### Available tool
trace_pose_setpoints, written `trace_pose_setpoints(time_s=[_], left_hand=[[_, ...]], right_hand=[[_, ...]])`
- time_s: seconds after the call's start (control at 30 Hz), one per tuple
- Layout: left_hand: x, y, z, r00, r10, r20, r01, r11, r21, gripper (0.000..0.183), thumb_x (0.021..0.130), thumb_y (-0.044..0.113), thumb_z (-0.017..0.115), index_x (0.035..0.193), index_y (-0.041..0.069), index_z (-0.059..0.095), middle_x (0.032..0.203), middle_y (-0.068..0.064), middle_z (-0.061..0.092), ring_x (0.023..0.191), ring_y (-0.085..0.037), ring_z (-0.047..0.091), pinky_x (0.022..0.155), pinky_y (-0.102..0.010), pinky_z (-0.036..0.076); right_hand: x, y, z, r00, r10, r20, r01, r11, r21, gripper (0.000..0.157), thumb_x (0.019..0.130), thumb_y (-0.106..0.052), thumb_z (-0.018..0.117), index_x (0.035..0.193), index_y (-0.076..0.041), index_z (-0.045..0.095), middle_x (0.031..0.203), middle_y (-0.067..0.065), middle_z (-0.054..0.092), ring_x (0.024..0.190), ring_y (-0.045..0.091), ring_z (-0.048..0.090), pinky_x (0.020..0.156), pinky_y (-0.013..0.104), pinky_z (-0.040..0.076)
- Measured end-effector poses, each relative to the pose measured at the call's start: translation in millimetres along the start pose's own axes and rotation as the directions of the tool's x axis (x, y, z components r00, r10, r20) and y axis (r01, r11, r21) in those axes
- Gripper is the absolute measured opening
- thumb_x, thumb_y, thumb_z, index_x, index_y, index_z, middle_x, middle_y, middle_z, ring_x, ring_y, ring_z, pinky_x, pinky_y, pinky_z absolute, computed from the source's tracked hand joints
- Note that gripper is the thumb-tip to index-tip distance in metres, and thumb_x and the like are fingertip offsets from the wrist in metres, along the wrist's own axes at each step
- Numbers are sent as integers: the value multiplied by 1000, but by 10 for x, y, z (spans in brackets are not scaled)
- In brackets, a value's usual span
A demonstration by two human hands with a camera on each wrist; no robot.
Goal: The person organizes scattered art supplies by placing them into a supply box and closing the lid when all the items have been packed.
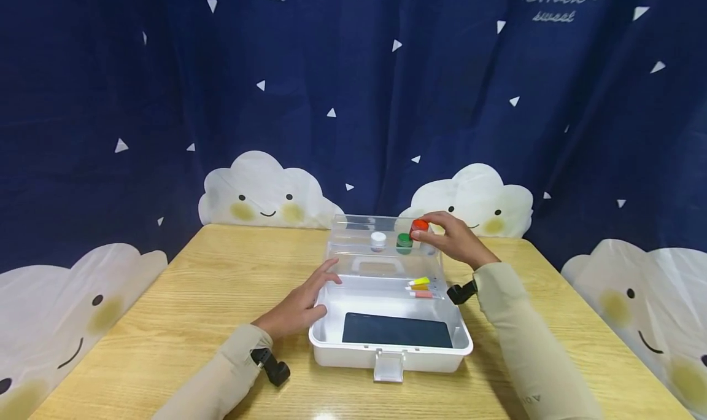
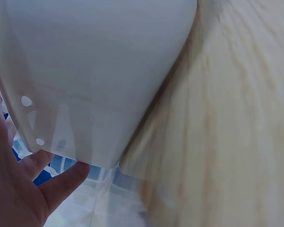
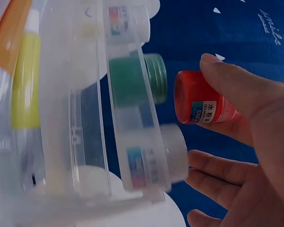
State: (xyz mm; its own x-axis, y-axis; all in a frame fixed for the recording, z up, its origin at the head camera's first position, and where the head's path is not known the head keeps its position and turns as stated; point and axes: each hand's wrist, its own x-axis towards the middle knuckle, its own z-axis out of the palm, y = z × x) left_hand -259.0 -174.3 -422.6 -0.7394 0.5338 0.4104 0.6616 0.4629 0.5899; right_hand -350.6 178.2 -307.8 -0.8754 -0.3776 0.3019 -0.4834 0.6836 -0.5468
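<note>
My right hand [image 1: 455, 241] pinches a small red paint jar [image 3: 199, 97] between thumb and fingers. The jar is close to the upper tray [image 1: 353, 248] of a clear-lidded white storage box [image 1: 353, 357]. In that tray stand a green jar [image 1: 404, 243] and a white jar [image 1: 378, 241]; the right wrist view also shows another pale, labelled jar [image 3: 154, 161] near my lower fingers. My left hand [image 1: 298, 306] rests at the box's left side, fingers loosely extended, with two fingertips [image 2: 78, 172] at the box edge in the left wrist view.
A dark flat rectangular object [image 1: 396, 331] lies in the box's bottom. Yellow, orange and pink tubes [image 1: 421, 287] lie in the lower tray. The front latch [image 1: 389, 366] hangs down. Around the box is the wooden table [image 1: 248, 254], with a blue curtain [image 1: 309, 70] behind.
</note>
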Motion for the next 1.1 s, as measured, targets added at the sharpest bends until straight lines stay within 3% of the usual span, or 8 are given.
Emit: trace_pose_setpoints(time_s=[0.27,0.53,0.83,1.1], left_hand=[[8,13,-14,1000,-4,8,4,1000,-2,51,82,-1,52,130,15,44,161,2,9,144,-24,20,102,-53,37],[9,13,-25,1000,-6,3,6,1000,-5,52,81,-1,52,129,16,44,161,3,11,145,-22,17,107,-54,30],[27,-3,-25,1000,5,7,-5,1000,4,51,81,1,52,129,16,44,161,4,10,145,-22,18,107,-53,30],[12,23,-29,1000,-24,18,24,1000,-3,51,82,1,52,130,15,44,161,8,9,146,-21,15,109,-52,27]], right_hand=[[90,-113,115,998,36,51,-37,999,33,52,83,-51,68,122,-17,64,132,7,54,122,30,47,100,56,39],[201,-239,192,997,10,73,-12,999,39,55,82,-51,69,123,-14,63,134,8,52,124,29,46,101,52,40],[284,-390,284,995,-16,101,13,1000,26,57,82,-50,70,123,-11,64,138,11,49,127,32,44,102,53,38],[350,-488,406,990,6,142,-10,1000,27,61,82,-51,69,128,-11,61,143,11,44,130,33,41,103,53,37]])
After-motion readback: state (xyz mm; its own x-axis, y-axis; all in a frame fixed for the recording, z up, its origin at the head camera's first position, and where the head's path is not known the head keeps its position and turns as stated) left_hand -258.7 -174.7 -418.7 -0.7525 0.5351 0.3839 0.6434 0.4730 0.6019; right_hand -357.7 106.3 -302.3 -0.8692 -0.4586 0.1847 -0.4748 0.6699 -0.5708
